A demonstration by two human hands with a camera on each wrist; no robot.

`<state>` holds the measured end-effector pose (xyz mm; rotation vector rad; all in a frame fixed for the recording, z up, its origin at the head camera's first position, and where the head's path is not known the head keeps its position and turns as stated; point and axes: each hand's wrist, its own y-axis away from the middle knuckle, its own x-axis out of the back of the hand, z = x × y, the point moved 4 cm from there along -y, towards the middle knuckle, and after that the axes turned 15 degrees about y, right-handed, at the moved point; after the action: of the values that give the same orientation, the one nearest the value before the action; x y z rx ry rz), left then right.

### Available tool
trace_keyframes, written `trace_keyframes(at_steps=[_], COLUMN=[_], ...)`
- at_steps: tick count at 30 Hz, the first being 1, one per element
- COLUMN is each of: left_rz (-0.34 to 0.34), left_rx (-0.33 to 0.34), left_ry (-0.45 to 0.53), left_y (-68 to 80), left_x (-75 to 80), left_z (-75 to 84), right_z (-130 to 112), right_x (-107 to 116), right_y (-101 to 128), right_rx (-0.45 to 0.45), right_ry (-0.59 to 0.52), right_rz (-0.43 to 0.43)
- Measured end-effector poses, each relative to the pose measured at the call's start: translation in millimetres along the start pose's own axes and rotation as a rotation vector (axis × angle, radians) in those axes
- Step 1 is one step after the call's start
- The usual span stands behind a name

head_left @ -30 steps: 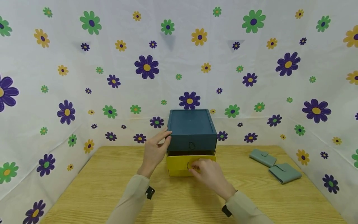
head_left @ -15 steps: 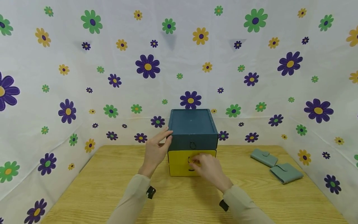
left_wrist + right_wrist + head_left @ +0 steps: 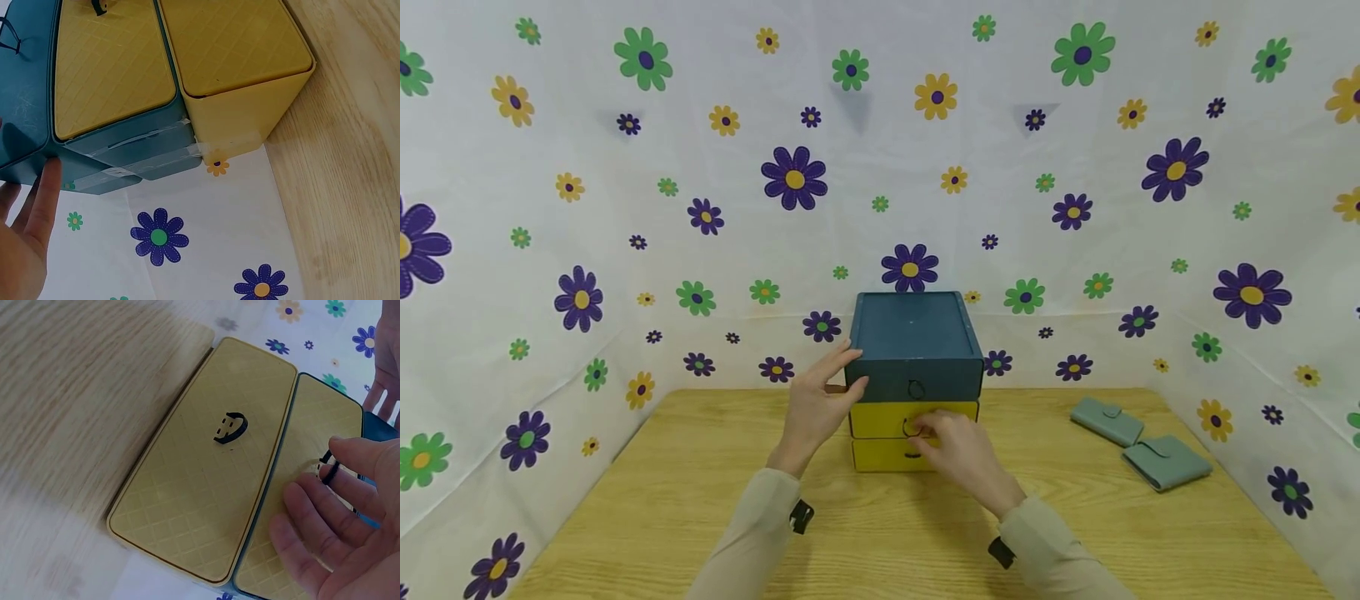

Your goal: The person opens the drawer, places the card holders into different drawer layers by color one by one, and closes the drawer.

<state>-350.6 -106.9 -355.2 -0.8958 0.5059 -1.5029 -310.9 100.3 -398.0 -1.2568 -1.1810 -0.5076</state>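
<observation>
A small stack of drawers stands at the table's back, with a dark blue top (image 3: 917,325) and a blue upper drawer (image 3: 880,382). Beneath are a middle yellow drawer (image 3: 876,422) and a bottom yellow drawer (image 3: 876,456), their fronts level. My left hand (image 3: 815,406) steadies the upper left corner, thumb by the front, extended fingers (image 3: 47,200) along the side. My right hand (image 3: 962,454) has its thumb and curled index finger at the middle drawer's black loop handle (image 3: 334,474); its other fingers lie near the yellow front. Another black loop (image 3: 234,428) sits on the bottom drawer.
Two grey-green wallets with snap tabs, one farther back (image 3: 1107,422) and one nearer (image 3: 1167,464), lie on the right of the wooden table (image 3: 700,500). A white cloth with flower prints (image 3: 865,225) hangs behind and along both sides.
The middle yellow drawer, pulled partly out one second ago, has slid back in flush under the blue one. My right hand moved inward with it; my left hand stays at the corner.
</observation>
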Motion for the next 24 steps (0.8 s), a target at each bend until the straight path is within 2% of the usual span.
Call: trace_keyframes(at_steps=[5,11,17,24], left_rz=[-0.028,-0.059,-0.088,-0.129], left_rx=[0.020,0.038,0.044,0.077], left_ry=[-0.015,-0.057,-0.104,-0.153], left_y=[2.6,5.8,8.0,10.1], left_x=[-0.5,-1.7,-2.7,-4.9], left_z=[-2.3,-1.7,-1.1,-0.7], right_z=[3.7,12.6,19.9,21.1], right_x=[1.8,1.3,-4.8,-16.2], right_y=[4.3,10.3,14.7,16.3], right_rx=[0.002,-0.035,-0.035,0.008], right_ry=[-0.042,-0.076,-0.035,-0.058], right_rz=[0.020,0.000,-0.069,-0.179])
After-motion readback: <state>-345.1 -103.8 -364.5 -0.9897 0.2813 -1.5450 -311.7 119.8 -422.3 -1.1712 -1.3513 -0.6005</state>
